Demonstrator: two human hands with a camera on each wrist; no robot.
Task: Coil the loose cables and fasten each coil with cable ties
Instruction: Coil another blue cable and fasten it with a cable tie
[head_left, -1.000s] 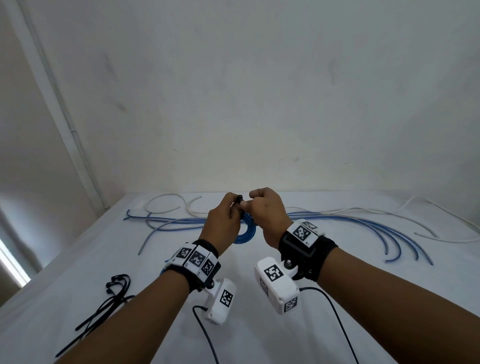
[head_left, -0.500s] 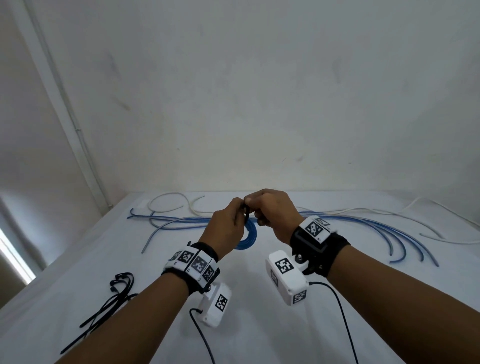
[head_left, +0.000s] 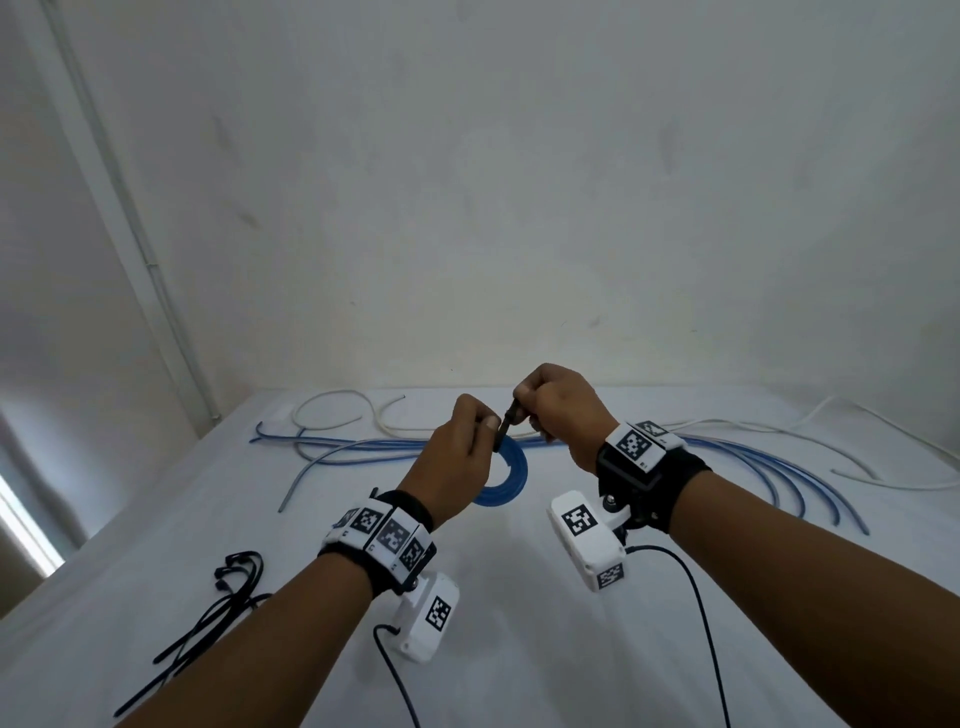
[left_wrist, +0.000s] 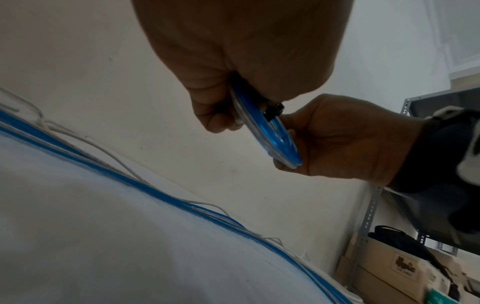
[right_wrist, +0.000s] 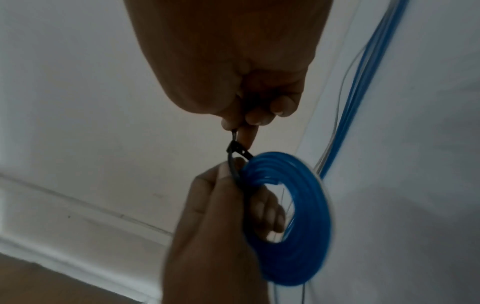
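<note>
A blue cable coil (head_left: 506, 480) (right_wrist: 293, 218) (left_wrist: 267, 131) hangs above the white table. My left hand (head_left: 460, 457) (right_wrist: 228, 205) grips the coil at its top, fingers through its hole. A black cable tie (head_left: 505, 428) (right_wrist: 236, 158) loops round the coil there. My right hand (head_left: 558, 408) (right_wrist: 249, 115) pinches the tie's tail just above its head (left_wrist: 274, 110). Both hands are raised over the table's middle. Loose blue cables (head_left: 753, 473) (left_wrist: 103, 170) and white cables (head_left: 337, 410) lie along the far side.
A bunch of black cable ties (head_left: 208, 618) lies on the table (head_left: 519, 649) at the near left. The wall stands just behind the table. In the left wrist view a metal shelf (left_wrist: 371, 205) with cardboard boxes (left_wrist: 405, 273) is at the right.
Both hands have risen a little with the coil. The right hand has drawn up and to the right along the tie's tail, away from the left hand.
</note>
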